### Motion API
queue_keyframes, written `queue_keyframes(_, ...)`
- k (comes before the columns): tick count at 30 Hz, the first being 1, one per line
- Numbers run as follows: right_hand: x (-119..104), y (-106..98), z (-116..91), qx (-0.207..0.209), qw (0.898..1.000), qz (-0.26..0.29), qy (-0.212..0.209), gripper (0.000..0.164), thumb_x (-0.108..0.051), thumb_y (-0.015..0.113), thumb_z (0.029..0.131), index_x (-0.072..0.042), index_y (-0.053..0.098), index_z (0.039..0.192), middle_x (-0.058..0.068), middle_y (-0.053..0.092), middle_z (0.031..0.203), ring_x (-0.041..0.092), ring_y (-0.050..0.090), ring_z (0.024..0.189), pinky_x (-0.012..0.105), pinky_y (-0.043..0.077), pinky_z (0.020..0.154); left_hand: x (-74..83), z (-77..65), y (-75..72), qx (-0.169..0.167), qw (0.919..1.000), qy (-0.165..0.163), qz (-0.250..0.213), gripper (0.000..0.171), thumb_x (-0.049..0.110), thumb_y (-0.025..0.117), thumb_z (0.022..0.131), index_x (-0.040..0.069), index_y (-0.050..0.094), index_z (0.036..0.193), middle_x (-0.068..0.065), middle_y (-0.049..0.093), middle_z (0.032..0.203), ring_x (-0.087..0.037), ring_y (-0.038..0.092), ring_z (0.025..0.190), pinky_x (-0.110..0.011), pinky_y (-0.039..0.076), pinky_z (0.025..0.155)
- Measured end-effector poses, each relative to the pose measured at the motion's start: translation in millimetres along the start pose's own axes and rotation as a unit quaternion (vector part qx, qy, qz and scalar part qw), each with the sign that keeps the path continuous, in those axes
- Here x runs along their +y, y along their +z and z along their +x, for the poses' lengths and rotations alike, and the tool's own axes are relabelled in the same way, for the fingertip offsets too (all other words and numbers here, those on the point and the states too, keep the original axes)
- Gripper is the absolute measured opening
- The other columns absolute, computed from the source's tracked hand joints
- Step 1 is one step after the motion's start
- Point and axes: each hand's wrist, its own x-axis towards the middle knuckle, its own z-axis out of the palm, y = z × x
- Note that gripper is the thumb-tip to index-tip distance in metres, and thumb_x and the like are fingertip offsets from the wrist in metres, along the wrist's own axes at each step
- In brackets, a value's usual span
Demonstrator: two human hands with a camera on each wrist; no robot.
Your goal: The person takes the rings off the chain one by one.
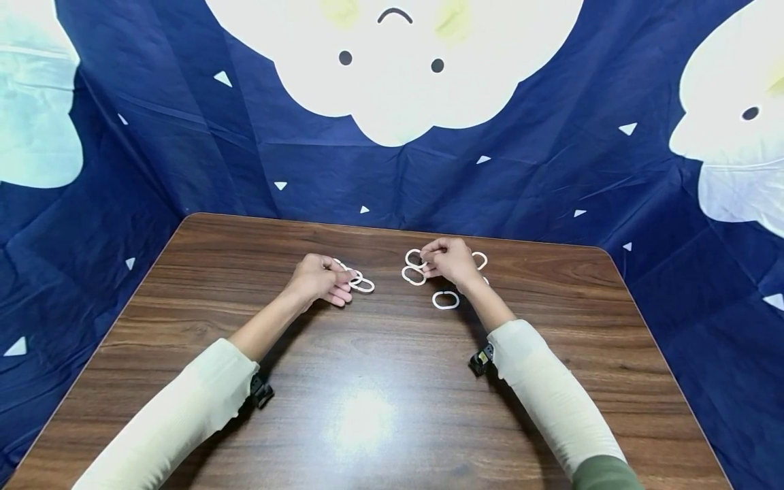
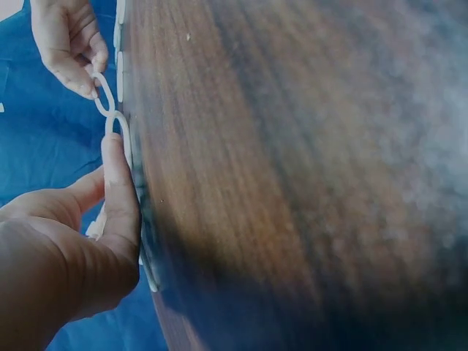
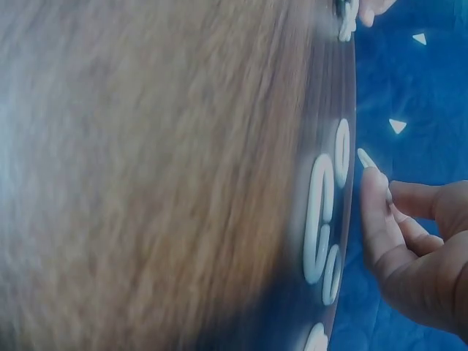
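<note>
The left hand (image 1: 318,278) pinches a short chain of white oval links (image 1: 361,280) with its thumb against the fingers, part of it poking out toward the right hand; how many links it has is hard to tell behind the fingers; the right hand (image 1: 450,260) pinches a single white link (image 3: 367,159) between thumb and fingertips, its free end pointing toward the left hand; loose links lie on the wood-grain desk (image 1: 367,354) about the right hand: one oval link (image 1: 414,284) just beside its fingertips on the side toward the left hand, a flat link (image 1: 446,307) on the near side of it, and two partly hidden links (image 1: 486,260) beyond its outer side; pale sleeves (image 1: 545,381) cover both forearms; a navy curtain (image 1: 398,177) with white clouds hangs beyond the hands.
</note>
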Motion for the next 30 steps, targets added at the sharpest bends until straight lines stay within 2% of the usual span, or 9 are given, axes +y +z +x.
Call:
queue_keyframes(5,4.1,-6.4,3.9,0.005,1.000,0.009,0.008,0.020,0.005,0.068,0.107,0.015,0.071,0.124,0.023,0.079,0.105,0.011,0.076,0.070,0.028,0.070,0.075,1.2,-2.7,-1.2,0.003,1.0000,0.006,-0.001,0.028,0.007,0.077,0.107,-0.013,0.067,0.125,-0.012,0.079,0.083,-0.016,0.081,0.064,-0.034,0.070,0.067)
queue_keyframes(11,5.0,-9.9,5.4,0.011,0.999,0.032,0.011,0.021,0.007,0.071,0.105,0.017,0.070,0.124,0.033,0.080,0.112,0.010,0.077,0.067,0.026,0.069,0.071,1.0,-4.0,-4.4,0.007,0.9999,0.011,0.003,0.032,0.006,0.076,0.107,-0.015,0.068,0.129,-0.012,0.078,0.085,-0.015,0.080,0.065,-0.033,0.070,0.068)
queue_keyframes(14,5.7,-10.8,6.3,0.013,0.999,0.042,0.013,0.019,0.008,0.072,0.104,0.017,0.070,0.120,0.034,0.081,0.111,0.010,0.078,0.065,0.025,0.068,0.069,2.0,-5.6,-6.1,0.009,0.9999,0.007,0.005,0.033,0.008,0.075,0.107,-0.015,0.068,0.130,-0.012,0.078,0.085,-0.015,0.080,0.065,-0.033,0.070,0.068)
queue_keyframes(18,7.1,-12.1,7.3,0.015,0.999,0.041,0.013,0.016,0.007,0.074,0.102,0.015,0.071,0.115,0.030,0.084,0.106,0.011,0.079,0.064,0.025,0.068,0.069,4.6,-9.2,-8.7,0.018,0.9997,0.003,0.015,0.032,0.008,0.074,0.108,-0.014,0.068,0.130,-0.013,0.079,0.086,-0.014,0.080,0.065,-0.032,0.070,0.067)
queue_keyframes(24,9.1,-14.5,9.4,0.033,0.999,0.013,0.011,0.015,0.002,0.081,0.099,0.011,0.074,0.109,0.025,0.085,0.092,0.012,0.080,0.062,0.027,0.068,0.065,5.8,-10.7,-14.5,0.032,0.9989,0.004,0.034,0.027,0.008,0.072,0.108,-0.013,0.069,0.125,-0.012,0.079,0.085,-0.013,0.079,0.065,-0.031,0.069,0.066)
queue_keyframes(30,7.8,-16.1,9.3,0.035,0.999,-0.009,0.030,0.014,-0.001,0.085,0.098,0.007,0.075,0.104,0.019,0.084,0.083,0.013,0.079,0.059,0.027,0.068,0.062,4.1,-8.1,-20.7,0.051,0.9942,0.044,0.084,0.025,0.011,0.073,0.107,-0.010,0.074,0.121,-0.012,0.081,0.087,-0.011,0.077,0.063,-0.029,0.067,0.061)
